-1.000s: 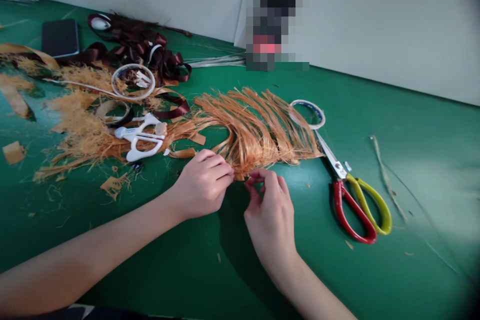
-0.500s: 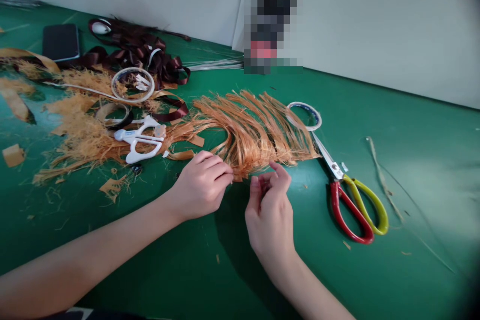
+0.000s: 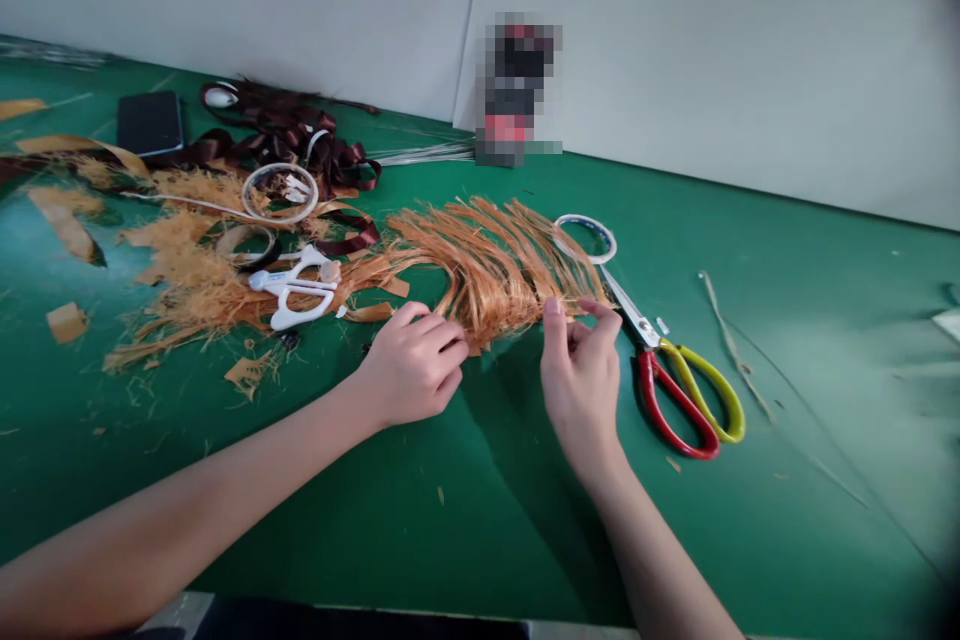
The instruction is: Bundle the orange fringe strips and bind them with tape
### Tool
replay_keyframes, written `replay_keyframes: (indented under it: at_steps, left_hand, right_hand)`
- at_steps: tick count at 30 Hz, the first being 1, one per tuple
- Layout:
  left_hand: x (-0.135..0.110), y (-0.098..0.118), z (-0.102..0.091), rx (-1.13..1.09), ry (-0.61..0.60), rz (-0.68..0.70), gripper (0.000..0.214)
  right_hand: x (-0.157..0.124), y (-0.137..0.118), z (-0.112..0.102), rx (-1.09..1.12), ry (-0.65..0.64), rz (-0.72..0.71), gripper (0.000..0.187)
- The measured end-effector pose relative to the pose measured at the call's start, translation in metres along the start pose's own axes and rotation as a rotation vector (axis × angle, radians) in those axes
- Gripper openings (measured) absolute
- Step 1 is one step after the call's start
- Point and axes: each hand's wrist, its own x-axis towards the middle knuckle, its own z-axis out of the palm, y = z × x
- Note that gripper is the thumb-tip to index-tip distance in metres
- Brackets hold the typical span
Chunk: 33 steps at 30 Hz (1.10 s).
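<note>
Dark maroon satin ribbon (image 3: 292, 135) and a clear tape ring (image 3: 280, 193) lie far left, beside a white plastic snipping tool (image 3: 292, 288). Left hand (image 3: 409, 365) is curled, fingers closed on the near edge of the orange fibre fringe (image 3: 480, 270), which lies flat mid-frame on the green work mat (image 3: 787, 220). Right hand (image 3: 581, 375) has just shifted rightward along the fringe, thumb and fingers parted, not pinching. Just right of it: a white-rimmed tape roll (image 3: 589, 238) and steel scissors with red and yellow handles (image 3: 675, 400).

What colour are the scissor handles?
The scissor handles are red and yellow-green, seen in the head view.
</note>
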Motion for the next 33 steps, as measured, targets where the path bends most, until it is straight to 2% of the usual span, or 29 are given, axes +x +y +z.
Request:
replay_keyframes:
  at_steps: [3, 6, 9, 11, 13, 16, 20, 23, 27, 30, 33]
  left_hand:
    - [0.0, 0.001, 0.0, 0.033, 0.015, -0.012, 0.015]
    - [0.0, 0.001, -0.001, 0.007, -0.012, -0.064, 0.014]
    - [0.002, 0.0, -0.01, -0.104, -0.067, -0.167, 0.012]
    - [0.004, 0.0, -0.02, -0.183, -0.065, -0.258, 0.013]
    - [0.006, 0.001, -0.031, -0.239, -0.038, -0.326, 0.013]
    - [0.007, 0.004, -0.04, -0.346, -0.034, -0.371, 0.009]
    - [-0.002, 0.008, -0.032, -0.46, -0.117, -0.398, 0.013]
    - [-0.013, 0.009, -0.021, -0.364, -0.153, -0.316, 0.012]
    - [-0.022, 0.009, -0.015, -0.08, -0.121, -0.081, 0.015]
    - [-0.022, 0.008, -0.015, 0.03, -0.129, 0.035, 0.022]
    - [-0.019, 0.007, -0.014, 0.057, -0.126, 0.06, 0.023]
  right_hand:
    - [0.001, -0.005, -0.006, -0.046, -0.062, 0.038, 0.055]
    - [-0.008, -0.014, -0.015, -0.003, -0.2, 0.065, 0.054]
    - [-0.024, -0.023, -0.023, 0.337, -0.387, 0.159, 0.052]
    - [-0.037, -0.026, -0.024, 0.61, -0.496, 0.271, 0.052]
    - [-0.048, -0.027, -0.021, 0.779, -0.567, 0.362, 0.05]
    - [-0.059, -0.024, -0.011, 0.854, -0.571, 0.39, 0.043]
    - [-0.066, -0.015, 0.0, 0.818, -0.471, 0.341, 0.043]
    - [-0.07, -0.01, 0.0, 0.783, -0.465, 0.343, 0.046]
    - [-0.077, -0.009, -0.003, 0.743, -0.498, 0.321, 0.041]
    - [-0.085, -0.011, -0.004, 0.665, -0.545, 0.23, 0.026]
    - [-0.096, -0.016, -0.005, 0.53, -0.581, 0.084, 0.016]
